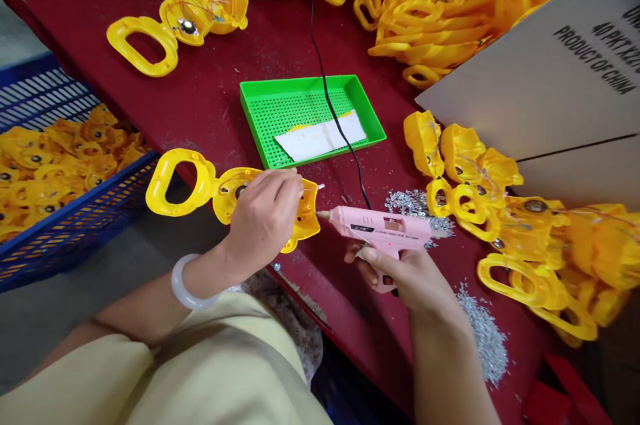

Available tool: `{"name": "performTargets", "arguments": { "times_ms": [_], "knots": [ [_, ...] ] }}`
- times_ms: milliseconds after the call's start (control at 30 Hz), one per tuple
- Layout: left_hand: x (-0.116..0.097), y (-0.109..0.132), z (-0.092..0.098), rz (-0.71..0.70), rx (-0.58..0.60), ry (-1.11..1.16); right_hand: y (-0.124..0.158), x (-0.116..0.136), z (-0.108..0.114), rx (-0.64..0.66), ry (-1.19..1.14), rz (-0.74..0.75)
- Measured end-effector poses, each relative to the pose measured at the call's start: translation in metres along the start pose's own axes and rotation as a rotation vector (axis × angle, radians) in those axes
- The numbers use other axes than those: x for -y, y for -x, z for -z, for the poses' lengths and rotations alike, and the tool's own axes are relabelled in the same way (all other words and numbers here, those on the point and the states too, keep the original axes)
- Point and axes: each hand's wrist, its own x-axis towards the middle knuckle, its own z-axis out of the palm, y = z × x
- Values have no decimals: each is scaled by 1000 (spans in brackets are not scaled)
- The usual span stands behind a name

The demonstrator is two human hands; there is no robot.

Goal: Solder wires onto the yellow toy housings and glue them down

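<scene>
Left grip (263, 221) clasps a glossy yellow plastic housing (180, 181); right grip (400, 275) wraps a pink hot glue gun (380, 226), its nozzle (324, 215) just beside the housing.

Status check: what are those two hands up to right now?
Left hand: on yellow plastic housing. Right hand: pink hot glue gun, nozzle at housing's edge. Black cord trails past green tray.

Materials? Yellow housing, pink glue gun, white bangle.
The yellow housing looks like injection-moulded plastic: glossy, even colour, smooth rounded edges. The pink glue gun also looks like moulded plastic, with a satin sheen; its tip looks like brass, but it's small. The white bangle is milky and polished: could be stone, glass or plastic, can't tell.
</scene>
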Motion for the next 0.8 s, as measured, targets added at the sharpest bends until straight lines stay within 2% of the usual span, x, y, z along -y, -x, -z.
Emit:
{"name": "performTargets", "arguments": {
  "times_ms": [267, 800],
  "knots": [
    [0, 0, 0, 26, 17, 32, -2, -6, 3, 1, 119, -72],
    [-1, 1, 0, 43, 20, 25, 2, 9, -7, -56, 200, -90]
  ]
}}
